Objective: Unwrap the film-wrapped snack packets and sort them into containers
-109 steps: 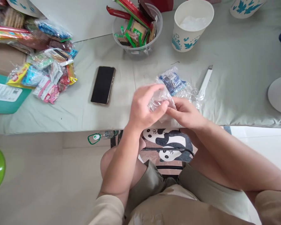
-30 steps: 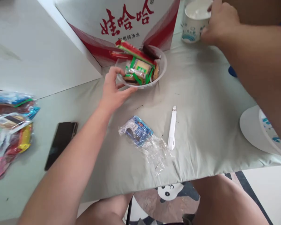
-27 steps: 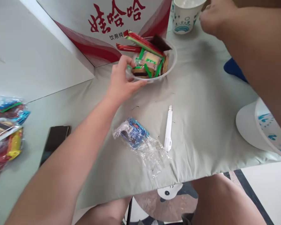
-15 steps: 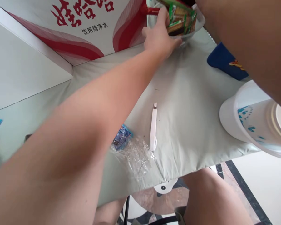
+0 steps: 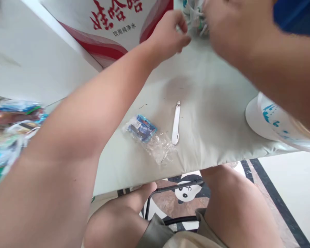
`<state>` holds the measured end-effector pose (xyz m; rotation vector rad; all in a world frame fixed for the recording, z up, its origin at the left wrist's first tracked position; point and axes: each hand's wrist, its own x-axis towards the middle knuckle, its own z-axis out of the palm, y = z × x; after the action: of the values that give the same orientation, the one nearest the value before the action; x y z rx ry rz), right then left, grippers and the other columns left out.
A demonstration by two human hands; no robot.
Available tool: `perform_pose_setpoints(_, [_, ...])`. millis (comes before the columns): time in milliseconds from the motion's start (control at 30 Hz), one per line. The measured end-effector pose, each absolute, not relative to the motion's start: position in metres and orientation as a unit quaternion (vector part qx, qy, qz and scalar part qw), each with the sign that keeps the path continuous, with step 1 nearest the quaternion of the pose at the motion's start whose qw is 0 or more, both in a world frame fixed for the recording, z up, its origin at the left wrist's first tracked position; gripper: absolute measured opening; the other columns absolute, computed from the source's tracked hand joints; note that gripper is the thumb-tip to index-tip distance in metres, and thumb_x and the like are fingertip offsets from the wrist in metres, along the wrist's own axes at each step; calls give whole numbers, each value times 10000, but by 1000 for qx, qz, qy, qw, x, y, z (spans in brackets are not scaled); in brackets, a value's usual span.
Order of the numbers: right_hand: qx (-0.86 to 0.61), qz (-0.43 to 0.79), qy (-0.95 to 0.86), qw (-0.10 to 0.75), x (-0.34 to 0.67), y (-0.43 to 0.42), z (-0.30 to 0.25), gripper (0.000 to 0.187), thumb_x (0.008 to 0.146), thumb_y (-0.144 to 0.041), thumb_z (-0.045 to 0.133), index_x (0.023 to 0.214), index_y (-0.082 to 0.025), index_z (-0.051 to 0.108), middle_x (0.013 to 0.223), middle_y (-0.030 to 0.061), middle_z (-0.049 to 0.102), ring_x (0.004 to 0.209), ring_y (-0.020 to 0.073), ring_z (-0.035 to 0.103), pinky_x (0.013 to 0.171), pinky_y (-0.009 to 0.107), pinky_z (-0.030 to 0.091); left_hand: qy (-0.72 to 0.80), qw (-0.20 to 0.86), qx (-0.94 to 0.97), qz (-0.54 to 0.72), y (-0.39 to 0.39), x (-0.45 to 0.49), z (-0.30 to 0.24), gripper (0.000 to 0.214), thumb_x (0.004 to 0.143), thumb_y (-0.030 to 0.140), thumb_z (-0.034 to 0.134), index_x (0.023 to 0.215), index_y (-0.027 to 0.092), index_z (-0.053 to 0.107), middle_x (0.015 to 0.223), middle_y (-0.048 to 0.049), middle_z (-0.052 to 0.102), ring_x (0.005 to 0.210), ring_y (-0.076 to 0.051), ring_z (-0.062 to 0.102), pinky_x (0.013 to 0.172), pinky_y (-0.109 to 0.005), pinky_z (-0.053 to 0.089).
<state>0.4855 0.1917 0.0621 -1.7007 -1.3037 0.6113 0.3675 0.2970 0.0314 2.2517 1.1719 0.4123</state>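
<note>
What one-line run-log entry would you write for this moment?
left hand: fingers pinched at blurred bowl | right hand: blurred, beside it | blue packet, white cutter: on cloth, no hand near

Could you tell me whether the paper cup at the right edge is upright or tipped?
Tipped: the paper cup lies on its side, base showing.

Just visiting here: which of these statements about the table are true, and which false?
1. The white cutter lies on the cloth beside the clear wrapper. True.
2. The left hand holds the cutter. False: it is up by the red-and-white carton, apart from the cutter.
3. The snack packets lie at the left edge. True.
4. The right hand rests on the wrapper. False: it is raised at the far end, blurred.
</note>
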Motion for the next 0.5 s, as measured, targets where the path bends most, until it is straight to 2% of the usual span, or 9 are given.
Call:
perform_pose_setpoints(33, [-678, 214, -555, 432, 467, 176, 60, 456, 920, -154, 414, 1293, -129, 676, 1433, 62, 626, 1461, 366, 502, 1132, 437, 422, 432, 256, 855, 131, 278, 335, 40, 175, 895, 157, 564, 1014, 80, 666, 833, 58, 696, 1028, -254, 795, 891, -492, 579])
perform_pose_setpoints(67, [-675, 176, -604, 385, 448, 161, 55, 413, 908, -126, 494, 1274, -65, 674, 1289, 118, 697, 1300, 332, 624, 1116, 454, 460, 435, 234, 863, 105, 259, 302, 44, 126, 883, 159, 594, 932, 78, 677, 794, 44, 671, 1052, -272, 788, 954, -526, 574])
perform_pose_setpoints(100, [-667, 192, -640, 330, 428, 147, 48, 340, 919, -133, 533, 1210, -65, 696, 1161, 123, 740, 1151, 296, 683, 1052, 443, 507, 459, 207, 857, 111, 239, 270, 44, 61, 855, 165, 664, 867, 108, 680, 793, 14, 685, 1032, -291, 783, 984, -536, 585])
perform_pose_setpoints(133, [-656, 221, -650, 314, 408, 134, 39, 289, 916, -153, 574, 1164, -90, 709, 1076, 113, 758, 1049, 282, 710, 977, 426, 541, 493, 192, 841, 111, 221, 241, 41, 48, 841, 170, 703, 869, 137, 681, 817, -25, 716, 963, -294, 782, 962, -526, 608])
perform_pose_setpoints(167, [-652, 245, -655, 293, 389, 123, 29, 267, 908, -177, 599, 1142, -108, 708, 1024, 118, 767, 988, 296, 718, 910, 431, 555, 547, 207, 804, 109, 203, 215, 34, 103, 854, 196, 719, 943, 152, 692, 881, -57, 740, 921, -288, 769, 948, -517, 613])
perform_pose_setpoints(233, [-679, 282, -649, 197, 354, 104, 11, 320, 943, -294, 587, 1217, -145, 661, 1128, 157, 762, 1026, 337, 708, 875, 444, 547, 600, 283, 744, 79, 169, 176, 14, 159, 899, 253, 690, 1029, 161, 698, 942, -96, 746, 886, -288, 739, 931, -518, 594])
perform_pose_setpoints(333, [-695, 280, -654, 98, 323, 82, -8, 374, 934, -393, 586, 1199, -132, 628, 1185, 235, 727, 1113, 398, 678, 860, 442, 527, 584, 324, 739, 92, 124, 151, -16, 247, 902, 298, 703, 1133, 210, 694, 1023, -73, 749, 922, -246, 709, 957, -430, 559])
perform_pose_setpoints(400, [-693, 271, -664, 75, 315, 71, -14, 344, 886, -391, 630, 1114, -134, 629, 1136, 244, 718, 1119, 411, 665, 846, 432, 518, 587, 374, 702, 150, 101, 146, -28, 345, 871, 301, 736, 1191, 214, 642, 1013, -58, 734, 893, -216, 684, 925, -385, 539])
perform_pose_setpoints(500, [-652, 300, -688, 109, 311, 62, -16, 258, 845, -392, 655, 980, -179, 601, 1030, 165, 710, 996, 331, 674, 818, 394, 515, 564, 479, 603, 298, 76, 133, -34, 528, 755, 251, 830, 1232, 228, 604, 1042, -38, 703, 888, -181, 666, 892, -337, 518])
